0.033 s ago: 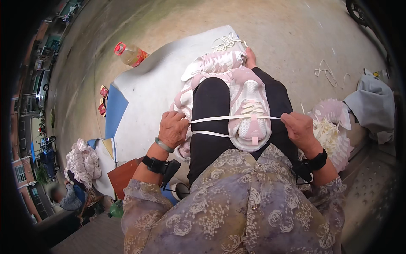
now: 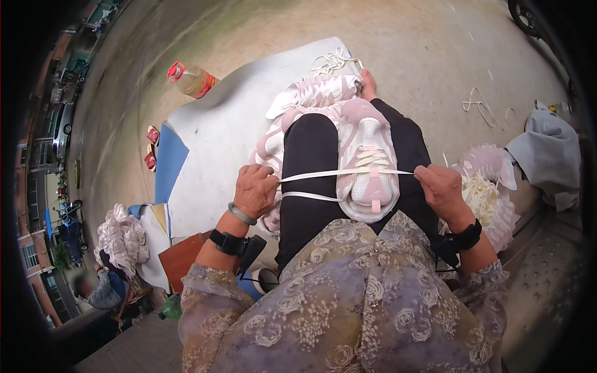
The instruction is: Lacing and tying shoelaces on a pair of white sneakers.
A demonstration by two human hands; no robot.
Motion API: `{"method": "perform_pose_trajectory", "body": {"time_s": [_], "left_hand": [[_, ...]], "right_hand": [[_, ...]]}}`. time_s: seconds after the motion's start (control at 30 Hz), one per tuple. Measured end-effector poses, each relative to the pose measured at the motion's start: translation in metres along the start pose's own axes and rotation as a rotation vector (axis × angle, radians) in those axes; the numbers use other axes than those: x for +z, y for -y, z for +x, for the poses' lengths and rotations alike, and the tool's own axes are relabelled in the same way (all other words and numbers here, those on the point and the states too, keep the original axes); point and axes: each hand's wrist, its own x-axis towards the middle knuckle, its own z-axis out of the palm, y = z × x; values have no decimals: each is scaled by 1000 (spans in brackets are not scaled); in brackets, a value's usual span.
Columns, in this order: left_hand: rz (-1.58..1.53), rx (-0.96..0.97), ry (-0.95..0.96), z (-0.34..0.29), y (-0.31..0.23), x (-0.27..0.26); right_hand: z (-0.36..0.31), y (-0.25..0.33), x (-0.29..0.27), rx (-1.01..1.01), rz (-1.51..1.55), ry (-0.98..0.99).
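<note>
A pink and white sneaker (image 2: pixel 376 189) rests on my lap between my knees, its toe end away from me unclear. A flat white shoelace (image 2: pixel 317 174) runs through its eyelets and is stretched straight across it. My left hand (image 2: pixel 256 188), wearing a bangle, is closed on the lace left of my knee. On the other side, my right hand (image 2: pixel 439 188) pinches the lace's opposite end. A lower loop of lace also runs from the shoe toward my left hand. More pink and white shoes (image 2: pixel 317 93) lie just beyond my knees.
A pale sheet (image 2: pixel 217 146) covers the ground ahead, with a red-capped bottle (image 2: pixel 193 81) at its far edge. At right are shoe pieces (image 2: pixel 485 163), a bunch of cream laces (image 2: pixel 480 194) and grey cloth (image 2: pixel 542 152). Whitish bundled items (image 2: pixel 123 239) and a person (image 2: pixel 102 289) are at left.
</note>
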Motion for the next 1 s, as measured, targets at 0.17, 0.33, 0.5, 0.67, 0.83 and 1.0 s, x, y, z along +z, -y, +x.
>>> {"method": "perform_pose_trajectory", "body": {"time_s": [0.17,0.33,0.5,0.67,0.83,1.0], "left_hand": [[-56,-16,33,0,-3,-1],[-30,-56,9,-17,23,-4],[112,-259,-145,-38,77,-22],[96,-470,-204,-59,126,-43],[-165,-705,-338,-45,133,-60],[-696,-983,-21,-8,64,-39]], "right_hand": [[-8,-5,7,16,8,-53],[-16,-7,0,22,-17,92],[-48,-65,-29,90,-68,19],[-84,-127,-80,195,-214,-88],[-104,-158,-121,258,-428,-186],[-112,-173,-83,916,300,-330]]}}
